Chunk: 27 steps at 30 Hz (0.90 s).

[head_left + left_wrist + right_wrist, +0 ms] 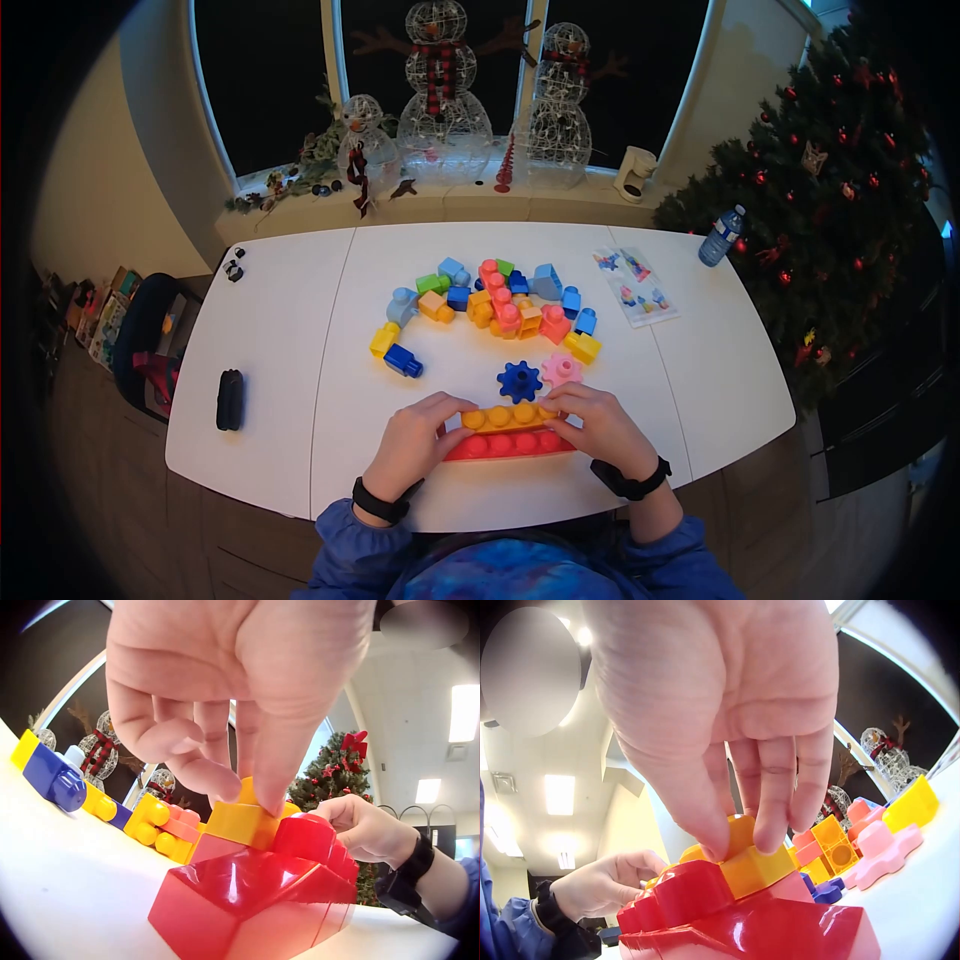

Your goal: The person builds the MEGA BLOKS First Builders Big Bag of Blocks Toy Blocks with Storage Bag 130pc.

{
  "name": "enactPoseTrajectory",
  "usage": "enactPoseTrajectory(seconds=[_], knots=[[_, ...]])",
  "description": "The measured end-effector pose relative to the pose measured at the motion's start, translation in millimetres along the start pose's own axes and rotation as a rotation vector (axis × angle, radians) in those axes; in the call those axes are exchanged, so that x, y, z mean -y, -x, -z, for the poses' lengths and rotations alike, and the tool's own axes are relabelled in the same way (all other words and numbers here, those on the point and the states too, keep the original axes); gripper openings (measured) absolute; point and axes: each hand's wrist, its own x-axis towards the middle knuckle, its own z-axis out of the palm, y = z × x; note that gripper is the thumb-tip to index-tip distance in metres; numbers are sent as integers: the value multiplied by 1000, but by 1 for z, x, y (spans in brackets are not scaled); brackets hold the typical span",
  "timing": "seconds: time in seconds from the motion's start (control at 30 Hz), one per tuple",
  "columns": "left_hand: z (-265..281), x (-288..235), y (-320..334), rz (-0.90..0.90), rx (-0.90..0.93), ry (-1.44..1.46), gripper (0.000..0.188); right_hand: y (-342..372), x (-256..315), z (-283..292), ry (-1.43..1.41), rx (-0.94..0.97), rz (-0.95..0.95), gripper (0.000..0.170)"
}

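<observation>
A long yellow-orange building block [510,416] with a row of round studs lies across the front of the table. My left hand [408,438] pinches its left end between thumb and fingers. At the other end my right hand [600,425] pinches it the same way. Right beside it, on my side, is a red block piece [510,444] with its own row of studs and sloped ends. In the left wrist view the yellow-orange block [241,823] sits higher than the sloped red face [247,881], behind the red studs. A dark blue gear block [520,381] and a pink gear block [561,369] lie just beyond.
Several loose blocks [480,300] in blue, green, yellow and red spread across the middle of the white table [270,330]. A picture sheet [640,285] and a water bottle [722,236] are at the right. A black case [230,400] lies at the left.
</observation>
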Motion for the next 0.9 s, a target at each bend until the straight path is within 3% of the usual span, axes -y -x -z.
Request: enactPoseTrajectory(seconds=[0.17, 0.33, 0.43, 0.9], knots=[[-1, -1, 2, -44, -11, -77, 30, 5, 1, -1, 61, 24, -14, 33], [3, -12, 7, -78, -14, -95, 49, 12, 18, 8, 176, 90, 5, 58], [3, -12, 11, -76, 43, -98, 61, 13, 17, 11, 169, 150, -12, 65], [-6, -8, 15, -40, 46, -122, 70, 13, 11, 2, 149, 135, -51, 64]])
